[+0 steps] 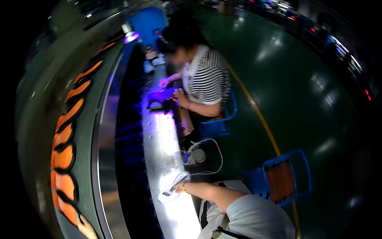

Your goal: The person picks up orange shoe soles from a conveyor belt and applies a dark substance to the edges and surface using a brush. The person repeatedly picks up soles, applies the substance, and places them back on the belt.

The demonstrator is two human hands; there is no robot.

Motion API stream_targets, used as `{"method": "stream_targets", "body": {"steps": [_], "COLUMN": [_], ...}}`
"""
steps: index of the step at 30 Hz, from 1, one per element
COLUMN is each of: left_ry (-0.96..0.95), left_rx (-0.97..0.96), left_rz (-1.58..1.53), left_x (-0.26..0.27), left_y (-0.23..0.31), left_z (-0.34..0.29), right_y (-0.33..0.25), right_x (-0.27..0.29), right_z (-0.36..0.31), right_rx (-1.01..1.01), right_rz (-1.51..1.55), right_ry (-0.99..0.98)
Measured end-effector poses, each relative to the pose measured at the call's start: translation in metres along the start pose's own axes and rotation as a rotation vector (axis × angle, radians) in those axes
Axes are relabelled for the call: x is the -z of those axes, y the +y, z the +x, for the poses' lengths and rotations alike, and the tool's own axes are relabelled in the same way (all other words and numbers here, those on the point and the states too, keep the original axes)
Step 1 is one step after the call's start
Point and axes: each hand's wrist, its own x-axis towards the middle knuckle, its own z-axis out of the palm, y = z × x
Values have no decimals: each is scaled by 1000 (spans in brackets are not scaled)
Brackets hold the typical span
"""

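My right hand point(181, 187), a band at its wrist, reaches in over the metal worktop point(159, 143). Its fingers are closed on a slim dark tool whose exact kind is unclear, lying across a white oval piece point(163, 196). At the lower left edge my left hand point(86, 228) shows only in part. Its fingertips are at the edge of the nearest orange shoe sole point(67, 210), apparently pinching it. More orange soles with black edges point(63, 158) lie in a curved row on the green belt beyond that hand.
Farther along the worktop a co-worker in a striped shirt point(207, 77) handles a dark piece under purple light. A blue chair point(280, 179) stands at the right. A white cord point(219, 153) loops beside the worktop. A metal rail point(104, 159) and dark strip separate belt and worktop.
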Motion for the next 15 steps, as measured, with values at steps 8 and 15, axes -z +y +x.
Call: {"method": "stream_targets", "body": {"steps": [8, 15], "left_ry": [166, 70], "left_rx": [-526, -913], "left_rz": [-172, -445], "left_x": [-10, -1], "left_y": [225, 360], "left_z": [-22, -57], "right_y": [22, 126], "right_x": [37, 200], "right_z": [-67, -237], "right_rx": [-53, -107], "right_rz": [-174, -850], "right_ry": [390, 1160]}}
